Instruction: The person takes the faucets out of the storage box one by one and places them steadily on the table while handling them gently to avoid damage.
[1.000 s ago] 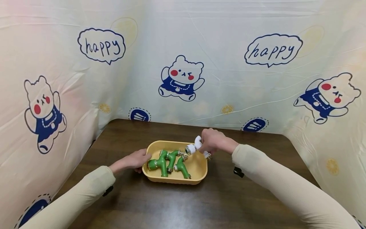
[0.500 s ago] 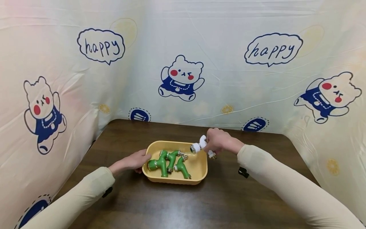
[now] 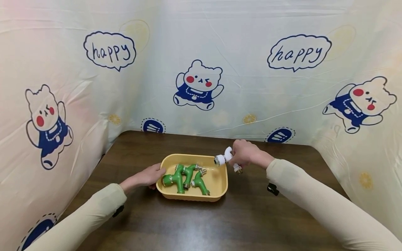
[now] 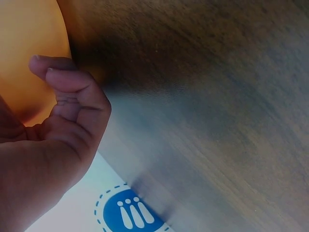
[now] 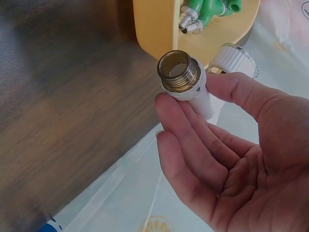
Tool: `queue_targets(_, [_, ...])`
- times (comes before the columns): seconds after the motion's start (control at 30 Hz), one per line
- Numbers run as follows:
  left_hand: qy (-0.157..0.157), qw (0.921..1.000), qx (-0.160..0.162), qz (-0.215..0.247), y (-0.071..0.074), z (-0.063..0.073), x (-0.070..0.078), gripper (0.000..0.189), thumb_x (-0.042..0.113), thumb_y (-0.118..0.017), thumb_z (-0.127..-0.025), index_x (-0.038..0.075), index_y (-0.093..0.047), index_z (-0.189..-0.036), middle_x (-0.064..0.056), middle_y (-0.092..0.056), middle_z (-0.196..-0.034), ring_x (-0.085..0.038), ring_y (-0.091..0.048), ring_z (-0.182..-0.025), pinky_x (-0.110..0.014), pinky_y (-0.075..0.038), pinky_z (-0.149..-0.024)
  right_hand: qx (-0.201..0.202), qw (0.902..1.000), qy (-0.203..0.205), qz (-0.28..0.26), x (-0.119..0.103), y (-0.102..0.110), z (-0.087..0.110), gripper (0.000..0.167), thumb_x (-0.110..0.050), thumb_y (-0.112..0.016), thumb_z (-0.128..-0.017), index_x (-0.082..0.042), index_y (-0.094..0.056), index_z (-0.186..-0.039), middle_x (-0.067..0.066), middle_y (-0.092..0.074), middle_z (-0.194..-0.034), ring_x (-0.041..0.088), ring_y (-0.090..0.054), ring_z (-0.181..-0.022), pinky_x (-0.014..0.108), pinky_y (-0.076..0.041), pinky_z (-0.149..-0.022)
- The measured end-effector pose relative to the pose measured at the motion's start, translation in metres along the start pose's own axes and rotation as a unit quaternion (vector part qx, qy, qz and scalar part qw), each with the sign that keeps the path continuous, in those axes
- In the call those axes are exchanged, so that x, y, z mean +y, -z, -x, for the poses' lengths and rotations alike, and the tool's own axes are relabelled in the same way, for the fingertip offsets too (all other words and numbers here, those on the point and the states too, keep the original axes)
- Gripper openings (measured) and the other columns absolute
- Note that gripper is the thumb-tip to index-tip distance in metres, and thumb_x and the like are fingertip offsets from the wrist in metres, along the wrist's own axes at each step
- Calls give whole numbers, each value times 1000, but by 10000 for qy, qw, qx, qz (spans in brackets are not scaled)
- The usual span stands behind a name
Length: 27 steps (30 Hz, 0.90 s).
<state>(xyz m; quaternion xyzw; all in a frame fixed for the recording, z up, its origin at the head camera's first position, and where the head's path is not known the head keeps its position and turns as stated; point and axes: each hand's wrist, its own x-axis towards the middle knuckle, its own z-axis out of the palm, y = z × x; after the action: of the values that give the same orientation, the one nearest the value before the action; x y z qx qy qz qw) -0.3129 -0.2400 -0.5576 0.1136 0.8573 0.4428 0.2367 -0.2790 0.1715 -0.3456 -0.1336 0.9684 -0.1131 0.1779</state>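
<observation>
A white Y-shaped pipe fitting (image 3: 221,160) is held by my right hand (image 3: 248,152) above the right rim of a yellow plastic basin (image 3: 191,197). The right wrist view shows my thumb and fingers pinching the fitting, whose threaded brass end (image 5: 179,72) faces the camera; a ribbed white collar (image 5: 235,60) sits on its other branch. My left hand (image 3: 147,176) grips the basin's left side, thumb at the rim. In the left wrist view its curled fingers (image 4: 72,82) lie against the outer wall. Green branched pipe fittings (image 3: 179,182) with metal ends lie inside the basin, towards its left and middle.
The basin stands on a dark brown wooden table (image 3: 194,226). A pale printed curtain (image 3: 245,87) with bear drawings hangs behind the table and along both sides.
My right hand has moved to the right with the white pipe fitting, from over the basin's inside to its right rim. My left hand and the basin stay in place.
</observation>
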Motion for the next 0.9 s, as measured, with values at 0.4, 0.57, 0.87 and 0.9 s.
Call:
queue_targets(0.4, [95,9999,46,5,-1,6,9,40,31,-40,-112,4,-46,-140,-18,-70,-73,-29,-63,-50,-37,-51,-41,12,9998,4,-207,11,0,4,27,-12,-76,-87,-3,-67,-63,11,-69,-60,24,-68,-52,26,-49,-43])
queue_targets(0.57, [44,10000,32,-13,-1,5,9,39,31,-39,-112,4,-46,-139,-18,-70,-72,-29,-63,-49,-37,-51,-41,51,9996,-103,-276,15,-2,4,25,-11,-75,-85,-3,-67,-63,9,-68,-58,23,-68,-52,26,-50,-43])
queue_targets(0.87, [-9,10000,25,-34,-2,6,9,36,30,-38,-112,4,-50,-135,-17,-71,-72,-30,-65,-51,-38,-52,-42,88,9994,-104,-330,24,-4,4,28,-11,-74,-86,-3,-66,-61,11,-69,-59,18,-64,-47,27,-52,-43])
queue_targets(0.9, [-12,10000,22,-30,-1,6,9,36,30,-38,-112,4,-50,-135,-17,-71,-72,-30,-65,-51,-38,-52,-42,91,9993,-114,-356,25,-5,4,28,-10,-74,-87,-3,-66,-61,11,-69,-59,18,-64,-47,27,-52,-43])
